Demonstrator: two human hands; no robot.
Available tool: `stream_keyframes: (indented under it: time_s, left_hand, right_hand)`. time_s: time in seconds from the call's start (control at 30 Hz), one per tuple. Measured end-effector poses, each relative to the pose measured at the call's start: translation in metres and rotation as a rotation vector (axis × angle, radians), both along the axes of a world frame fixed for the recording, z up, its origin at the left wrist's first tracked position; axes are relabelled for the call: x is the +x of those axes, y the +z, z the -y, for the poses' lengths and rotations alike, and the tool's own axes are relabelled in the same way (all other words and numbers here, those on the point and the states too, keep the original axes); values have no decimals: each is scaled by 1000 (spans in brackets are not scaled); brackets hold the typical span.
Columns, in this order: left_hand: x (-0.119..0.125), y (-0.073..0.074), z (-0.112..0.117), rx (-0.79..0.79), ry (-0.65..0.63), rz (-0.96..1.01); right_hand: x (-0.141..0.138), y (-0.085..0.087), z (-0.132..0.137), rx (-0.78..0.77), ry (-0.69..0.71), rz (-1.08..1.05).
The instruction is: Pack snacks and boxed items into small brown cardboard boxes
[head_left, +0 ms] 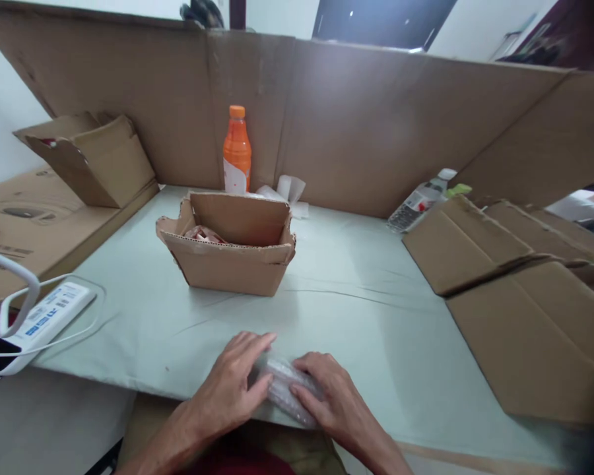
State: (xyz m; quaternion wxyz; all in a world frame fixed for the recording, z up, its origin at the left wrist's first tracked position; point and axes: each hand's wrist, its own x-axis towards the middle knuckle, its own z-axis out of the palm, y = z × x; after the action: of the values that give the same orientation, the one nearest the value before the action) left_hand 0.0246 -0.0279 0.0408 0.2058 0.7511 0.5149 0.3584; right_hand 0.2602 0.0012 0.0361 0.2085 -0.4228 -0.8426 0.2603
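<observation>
A clear plastic-wrapped bundle (291, 390), which looks like bubble wrap, lies at the table's front edge between my hands. My right hand (329, 396) grips its right end, with the thumb on the near side and the fingers over the far side. At the left end is my left hand (237, 376), its thumb and index finger apart and the thumb tip at the wrap. What the wrap encloses cannot be made out. Beyond the hands stands an open cardboard box (232, 267) with something in reddish plastic (202, 234) inside.
An orange drink bottle (237, 152) and crumpled white plastic (287, 191) are behind the box. On the right, a clear bottle (420, 201) leans near several cardboard boxes (534, 330). On the left are another cardboard box (111, 161) and a white power strip (54, 313) with cables.
</observation>
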Motion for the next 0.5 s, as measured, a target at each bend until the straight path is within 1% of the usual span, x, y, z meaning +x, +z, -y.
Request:
stream_keyframes:
  time_s: [0.03,0.1,0.17,0.23,0.27,0.33,0.4,0.43,0.5]
  left_hand:
    - [-7,10,-5,113,39,-41]
    - [-26,34,-20,344,181,-141]
    - [-46,60,-39,520,318,-264]
    - [-64,80,-60,617,407,-368]
    - [-70,87,-70,635,429,-406]
    - [-78,92,-87,633,430,-443]
    - [-82,90,-97,626,409,-437]
    - [-82,89,-100,631,399,-421]
    - [-83,86,-97,647,378,-379]
  right_hand:
    - [2,2,-2,3,3,9]
    - [4,4,-6,14,-24,-10]
    - [7,4,-9,41,-72,-57]
    - [10,4,-11,71,-121,-93]
    - [11,4,-12,82,-143,-103]
    - [14,6,-14,97,-174,-111]
    - [16,11,-17,120,-195,-120]
    - [19,14,-19,139,-207,-127]
    - [25,23,-25,196,-245,-149]
